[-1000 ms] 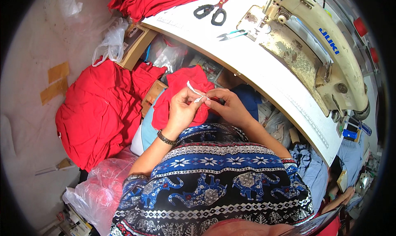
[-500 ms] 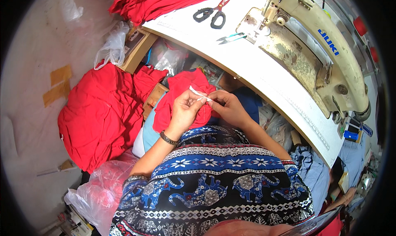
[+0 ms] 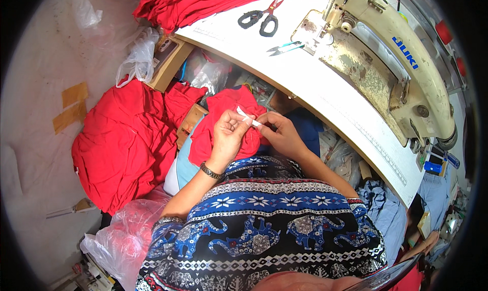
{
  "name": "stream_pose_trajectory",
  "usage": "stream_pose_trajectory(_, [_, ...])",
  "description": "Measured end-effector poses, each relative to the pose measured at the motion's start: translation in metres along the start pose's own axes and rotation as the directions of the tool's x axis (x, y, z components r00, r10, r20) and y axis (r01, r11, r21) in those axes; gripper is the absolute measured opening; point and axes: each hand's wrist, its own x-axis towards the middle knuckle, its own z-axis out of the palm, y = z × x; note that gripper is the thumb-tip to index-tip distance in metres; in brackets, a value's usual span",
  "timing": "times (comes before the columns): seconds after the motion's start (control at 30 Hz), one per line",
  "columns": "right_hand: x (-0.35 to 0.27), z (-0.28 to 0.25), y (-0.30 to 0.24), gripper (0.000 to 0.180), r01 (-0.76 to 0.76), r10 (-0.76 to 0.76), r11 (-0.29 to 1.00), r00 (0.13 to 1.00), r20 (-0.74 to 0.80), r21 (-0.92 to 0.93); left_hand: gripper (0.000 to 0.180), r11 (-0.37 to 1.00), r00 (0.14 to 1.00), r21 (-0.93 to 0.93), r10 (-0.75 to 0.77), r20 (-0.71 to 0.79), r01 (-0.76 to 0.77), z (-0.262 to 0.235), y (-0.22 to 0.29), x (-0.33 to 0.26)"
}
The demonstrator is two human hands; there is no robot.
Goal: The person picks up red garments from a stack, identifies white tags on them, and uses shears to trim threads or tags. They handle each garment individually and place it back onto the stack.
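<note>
Hands barely shifted since earlier frames; white strip swung from upright to lying across between fingertips. Left hand (image 3: 227,137) pinched shut on small white strip (image 3: 248,117), right hand (image 3: 282,134) pinching its other end, both over red garment (image 3: 223,119) on lap, below table front edge. I judge: keep strip taut, thumbs close, fabric bunched underneath. Surroundings: red fabric heap (image 3: 122,143) on floor at left, clear plastic bag (image 3: 114,235) lower left; white table (image 3: 325,92) carries black-handled scissors (image 3: 259,20) near far edge, thread snips (image 3: 285,48), cream sewing machine (image 3: 386,62) at right end.
</note>
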Motion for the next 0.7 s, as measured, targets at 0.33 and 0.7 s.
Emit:
stream_pose_trajectory(0.33, [-0.002,0.001,0.004,0.014,-0.049,0.049,0.991,0.999,0.01,0.128,0.02,0.998,0.999,-0.044,0.041,-0.011,-0.041,0.002,-0.004,0.002])
stream_pose_trajectory(0.7, [-0.002,0.004,-0.001,0.02,0.235,-0.239,0.971,0.962,-0.131,-0.045,0.024,0.997,0.997,-0.005,0.074,-0.002,-0.074,0.004,0.003,-0.003])
